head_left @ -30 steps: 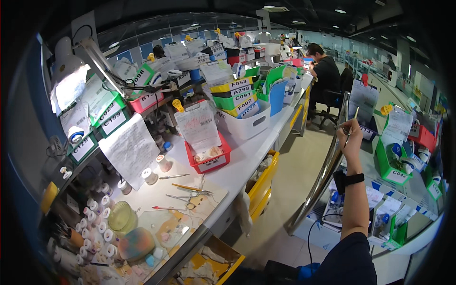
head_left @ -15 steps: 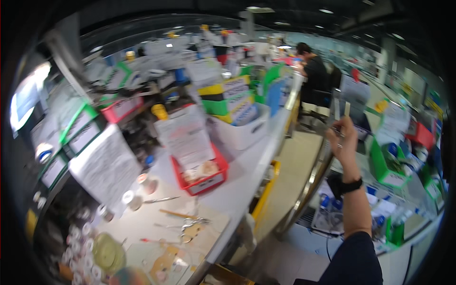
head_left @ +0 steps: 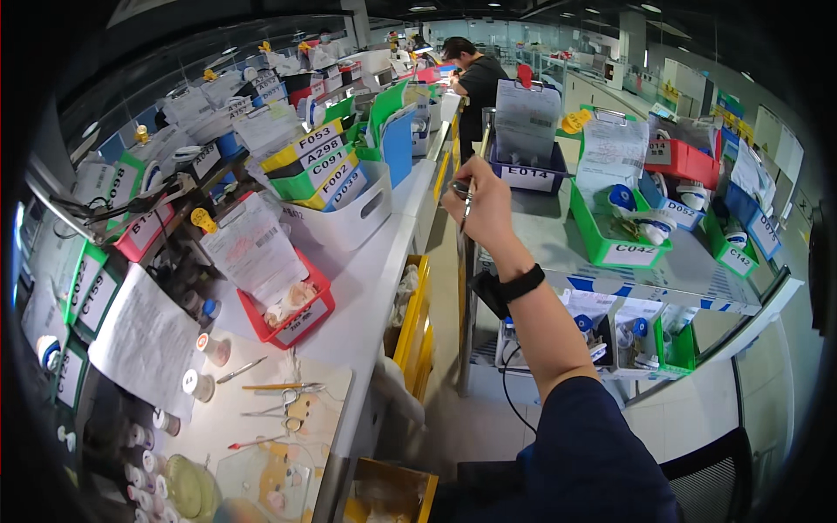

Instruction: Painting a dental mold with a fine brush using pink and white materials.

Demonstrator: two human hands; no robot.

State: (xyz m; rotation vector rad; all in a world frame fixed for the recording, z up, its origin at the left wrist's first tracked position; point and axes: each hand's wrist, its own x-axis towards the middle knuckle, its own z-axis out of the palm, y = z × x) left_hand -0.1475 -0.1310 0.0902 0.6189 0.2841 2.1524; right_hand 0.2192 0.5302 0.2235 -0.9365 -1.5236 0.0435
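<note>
My right hand (head_left: 486, 213) is raised over the walkway between the bench and the shelf unit, its fingers closed around slim tools (head_left: 469, 199). One looks like a pale stick and one is silvery; their exact kind is too small to make out. A dark wristwatch (head_left: 521, 283) circles that wrist. Just beyond the hand, a dark blue tray (head_left: 558, 159) with an upright paper sheet rests on the shelf unit. To its right sits a green tray (head_left: 641, 256) containing a pale model and blue-and-white pieces. My left hand is out of view.
Scissors (head_left: 288, 408), a brush and other tools lie on the left bench (head_left: 379, 253) beside small jars (head_left: 199, 385). A red tray (head_left: 301, 322) and a white bin (head_left: 349, 225) stand behind them. Yellow drawers (head_left: 411, 322) jut below. A co-worker (head_left: 484, 83) sits at the far end.
The view has swung to the right, so the bench and trays sit further left. My raised right hand, still gripping the slim tools, appears further left, close to the dark blue tray.
</note>
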